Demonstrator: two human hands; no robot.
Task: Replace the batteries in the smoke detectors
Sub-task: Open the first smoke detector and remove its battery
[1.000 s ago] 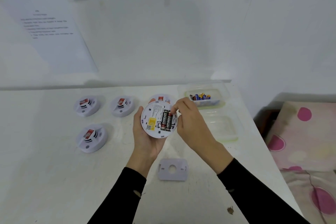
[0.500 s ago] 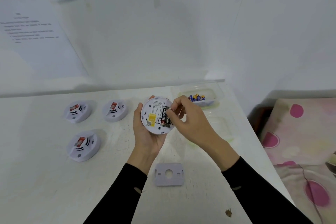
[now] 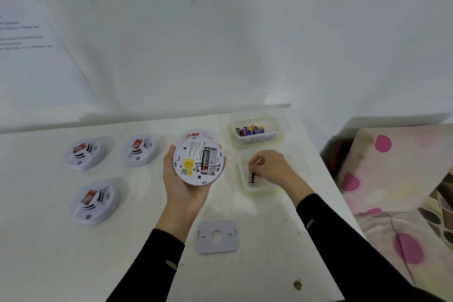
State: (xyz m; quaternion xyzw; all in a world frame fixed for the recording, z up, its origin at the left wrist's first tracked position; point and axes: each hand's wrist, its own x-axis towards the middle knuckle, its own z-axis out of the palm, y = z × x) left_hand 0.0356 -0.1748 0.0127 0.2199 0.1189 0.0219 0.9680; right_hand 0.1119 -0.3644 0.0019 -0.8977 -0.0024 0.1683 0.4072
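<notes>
Head cam, near to far: brown speck (image 3: pixel 297 284) by the table (image 3: pixel 49 265) edge, then a grey mounting plate (image 3: pixel 217 236) lying flat, off its unit, between the two black sleeves. L hand (image 3: pixel 186 191) cups the open smoke detector (image 3: pixel 192 154) back-side up, fingers curled round its rim, held clear of the table. Batt bay is exposed: one black Eveready cell (image 3: pixel 205 160) seated, slot beside it on the R empty. R hand (image 3: pixel 272 167) is well apart from the unit, over the near tub (image 3: pixel 242 187), pinching a black AA cell (image 3: pixel 252 177) by its top end w/ thumb + fingertips. Cell hangs inside the tub walls; can't tell if it touches the bottom. Nothing else visible in that tub, so prob the spent-cell bin. Far tub (image 3: pixel 282 130) just behind holds a cluster of blue/red/yellow fresh cells (image 3: pixel 250 129). Step in hand, as judged: removal, one old cell going to discard, second not yet pulled. Next move needs: let go of the cell, R hand back to the bay, lever the Eveready out at one end w/o bending contacts, then 2 fresh cells from the far tub, polarity per bay marks (too small to read). Near-L detector (image 3: pixel 94 202), far-L detector (image 3: pixel 85 153), mid detector (image 3: pixel 139 149) sit face-up; a fourth detector (image 3: pixel 196 133) is partly hidden behind the held one. Most of the job prob left.
</notes>
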